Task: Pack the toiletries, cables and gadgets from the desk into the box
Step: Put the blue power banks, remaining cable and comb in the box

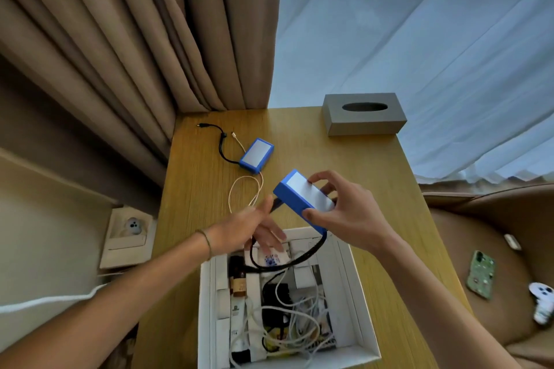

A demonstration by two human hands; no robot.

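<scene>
While a blue gadget (302, 198) is pinched between thumb and fingertips of the right hand (344, 213), it is held tilted in the air above the far edge of the box (359, 293). A black cable (302, 257) is seen hanging from its lower end and looping down into the box. The left hand (254, 228), at nine o'clock of the gadget, is held with fingers loosely spread and extended over the box's far left corner; whether the cable is touched by it cannot be told. A thin band (207, 241) is worn on the left wrist. The box, white and open, is set on the worktop (374, 174) and is filled with white cables, black parts and small packets. At eleven o'clock of the hands, a second blue gadget (257, 155) lies flat on the worktop with a black lead (221, 141) and a pale cable (248, 189) attached. A grey tissue box (364, 114) stands at the far edge, at one o'clock.
</scene>
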